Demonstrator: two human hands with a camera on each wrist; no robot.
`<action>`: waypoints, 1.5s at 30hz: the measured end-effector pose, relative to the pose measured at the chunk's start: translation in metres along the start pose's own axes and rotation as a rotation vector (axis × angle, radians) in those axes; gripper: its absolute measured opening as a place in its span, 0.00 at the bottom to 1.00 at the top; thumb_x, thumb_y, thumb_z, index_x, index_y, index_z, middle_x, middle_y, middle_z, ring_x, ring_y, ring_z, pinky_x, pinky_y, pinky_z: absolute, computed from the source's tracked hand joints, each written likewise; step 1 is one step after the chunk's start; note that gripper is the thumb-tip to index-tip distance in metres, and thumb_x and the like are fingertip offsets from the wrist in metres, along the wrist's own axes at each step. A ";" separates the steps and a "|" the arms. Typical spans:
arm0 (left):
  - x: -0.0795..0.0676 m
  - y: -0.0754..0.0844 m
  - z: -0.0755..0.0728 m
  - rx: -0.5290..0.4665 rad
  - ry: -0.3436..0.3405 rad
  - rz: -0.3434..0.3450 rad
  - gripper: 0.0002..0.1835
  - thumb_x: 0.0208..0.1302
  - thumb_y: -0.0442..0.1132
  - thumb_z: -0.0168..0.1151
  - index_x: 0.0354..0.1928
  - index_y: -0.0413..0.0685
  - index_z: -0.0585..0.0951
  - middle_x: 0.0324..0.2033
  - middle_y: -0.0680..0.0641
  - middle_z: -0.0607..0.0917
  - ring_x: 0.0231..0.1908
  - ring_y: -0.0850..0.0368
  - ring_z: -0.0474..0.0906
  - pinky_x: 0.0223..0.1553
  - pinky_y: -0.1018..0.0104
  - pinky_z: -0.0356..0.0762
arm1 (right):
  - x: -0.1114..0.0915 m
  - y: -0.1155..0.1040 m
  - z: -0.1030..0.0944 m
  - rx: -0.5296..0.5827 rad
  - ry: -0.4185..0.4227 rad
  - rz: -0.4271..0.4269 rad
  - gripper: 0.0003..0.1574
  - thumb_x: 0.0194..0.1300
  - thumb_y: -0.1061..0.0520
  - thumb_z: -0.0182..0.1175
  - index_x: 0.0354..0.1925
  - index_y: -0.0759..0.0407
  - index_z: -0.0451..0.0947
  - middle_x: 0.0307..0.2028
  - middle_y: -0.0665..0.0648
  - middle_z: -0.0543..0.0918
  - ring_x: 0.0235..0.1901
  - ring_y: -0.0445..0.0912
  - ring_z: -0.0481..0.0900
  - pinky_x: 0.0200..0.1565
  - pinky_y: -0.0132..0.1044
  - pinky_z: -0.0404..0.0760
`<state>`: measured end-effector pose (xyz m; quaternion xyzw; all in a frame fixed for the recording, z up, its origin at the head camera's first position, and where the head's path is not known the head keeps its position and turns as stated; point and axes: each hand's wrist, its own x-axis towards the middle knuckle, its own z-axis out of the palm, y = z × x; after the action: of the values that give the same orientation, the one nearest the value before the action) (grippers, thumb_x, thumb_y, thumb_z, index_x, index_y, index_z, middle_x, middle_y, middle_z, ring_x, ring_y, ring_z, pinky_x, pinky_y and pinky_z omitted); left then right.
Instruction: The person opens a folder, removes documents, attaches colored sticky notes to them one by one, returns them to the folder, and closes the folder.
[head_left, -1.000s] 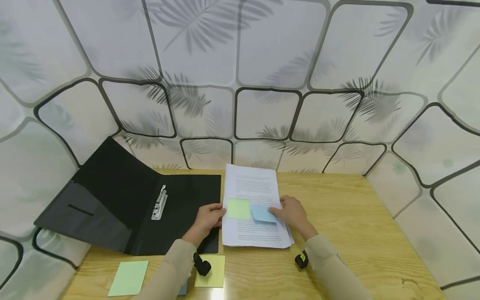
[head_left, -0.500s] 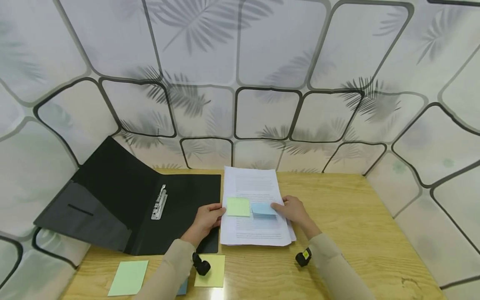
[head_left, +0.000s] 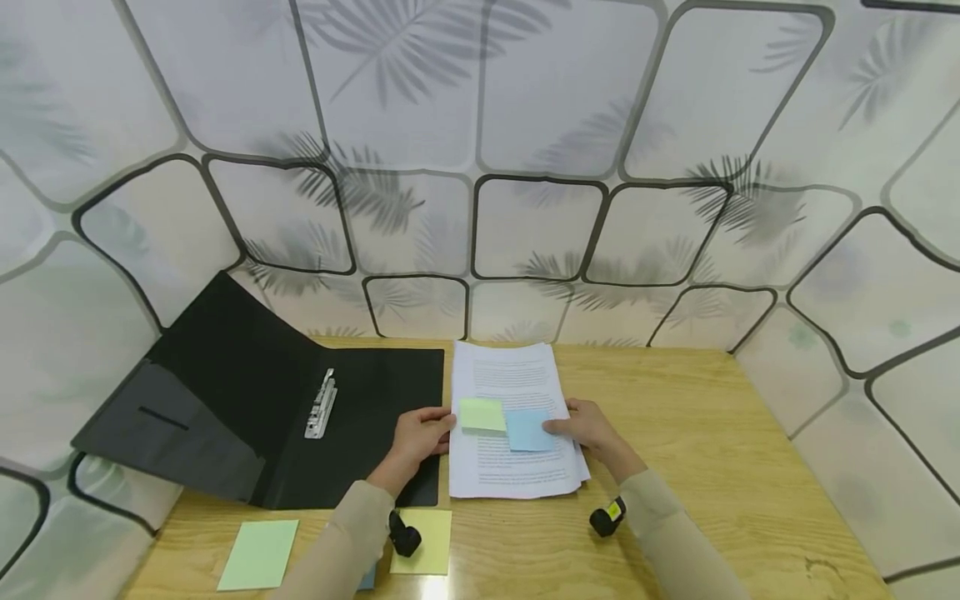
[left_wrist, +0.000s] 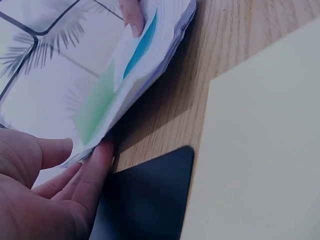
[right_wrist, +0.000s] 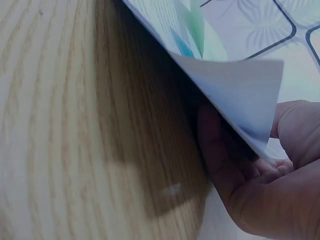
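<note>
A stack of printed sheets [head_left: 517, 479] is between my two hands, with a pale green sticky note [head_left: 482, 415] and a light blue sticky note [head_left: 530, 431] on top. My left hand [head_left: 415, 437] grips its left edge; in the left wrist view the fingers go beneath the paper and the thumb lies above. On the opposite side my right hand [head_left: 592, 429] holds the right edge, its thumb by the blue note. From the right wrist view, fingers [right_wrist: 212, 150] curl under the stack, whose edge is raised off the table. Some lower sheets stick out at the right.
Left of the stack an open black folder [head_left: 397, 375] with a metal clip [head_left: 322, 406] lies, its cover leaning on the patterned wall. Green [head_left: 258, 554] and yellow [head_left: 431, 542] notes lie at the front, plus a blue one [head_left: 367, 577] mostly behind my left sleeve.
The stack's far edge has come slightly nearer to me, and its angle has changed a little. Its blue note now looks flatter. Both hands keep hold of the edges with small shifts.
</note>
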<state>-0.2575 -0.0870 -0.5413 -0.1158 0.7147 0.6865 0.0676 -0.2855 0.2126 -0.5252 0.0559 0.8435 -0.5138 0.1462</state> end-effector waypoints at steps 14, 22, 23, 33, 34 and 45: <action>-0.049 0.021 -0.076 0.193 0.119 0.122 0.21 0.76 0.38 0.64 0.65 0.36 0.82 0.55 0.34 0.89 0.50 0.47 0.90 0.49 0.60 0.90 | 0.002 0.004 0.002 0.061 -0.013 0.003 0.29 0.66 0.60 0.72 0.61 0.75 0.78 0.46 0.68 0.90 0.36 0.48 0.90 0.39 0.38 0.89; -0.089 0.027 -0.146 0.244 0.259 0.100 0.24 0.79 0.44 0.62 0.69 0.39 0.78 0.56 0.39 0.89 0.41 0.76 0.86 0.47 0.75 0.86 | 0.002 0.004 0.001 0.069 -0.011 -0.001 0.29 0.67 0.61 0.71 0.61 0.75 0.78 0.46 0.68 0.90 0.36 0.47 0.90 0.39 0.38 0.89; -0.094 0.027 -0.154 0.227 0.281 0.089 0.25 0.79 0.44 0.62 0.70 0.39 0.78 0.53 0.44 0.91 0.39 0.79 0.85 0.47 0.76 0.86 | 0.003 0.004 0.001 0.074 -0.016 -0.005 0.30 0.67 0.60 0.71 0.62 0.75 0.77 0.46 0.68 0.90 0.37 0.47 0.89 0.39 0.38 0.89; -0.136 0.001 -0.218 -0.082 0.486 -0.066 0.19 0.77 0.40 0.62 0.66 0.47 0.78 0.27 0.69 0.87 0.31 0.73 0.87 0.40 0.74 0.88 | 0.006 0.002 0.000 0.122 -0.046 -0.027 0.34 0.70 0.57 0.70 0.66 0.75 0.73 0.47 0.69 0.90 0.37 0.48 0.90 0.38 0.39 0.90; -0.138 -0.002 -0.225 -0.114 0.505 -0.077 0.13 0.77 0.39 0.62 0.59 0.52 0.82 0.26 0.68 0.88 0.30 0.72 0.88 0.39 0.74 0.88 | 0.006 0.001 0.000 0.106 -0.032 -0.029 0.35 0.69 0.57 0.71 0.66 0.75 0.73 0.47 0.69 0.89 0.36 0.47 0.90 0.38 0.38 0.89; -0.151 -0.014 -0.261 -0.154 0.702 -0.142 0.07 0.77 0.43 0.62 0.50 0.53 0.77 0.16 0.69 0.81 0.20 0.74 0.83 0.27 0.77 0.85 | 0.000 -0.003 -0.006 0.022 0.064 -0.025 0.28 0.75 0.58 0.59 0.63 0.79 0.76 0.52 0.74 0.86 0.40 0.47 0.86 0.38 0.35 0.86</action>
<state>-0.0925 -0.3366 -0.5037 -0.3986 0.6308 0.6502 -0.1432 -0.2878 0.2165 -0.5200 0.0633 0.8426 -0.5230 0.1121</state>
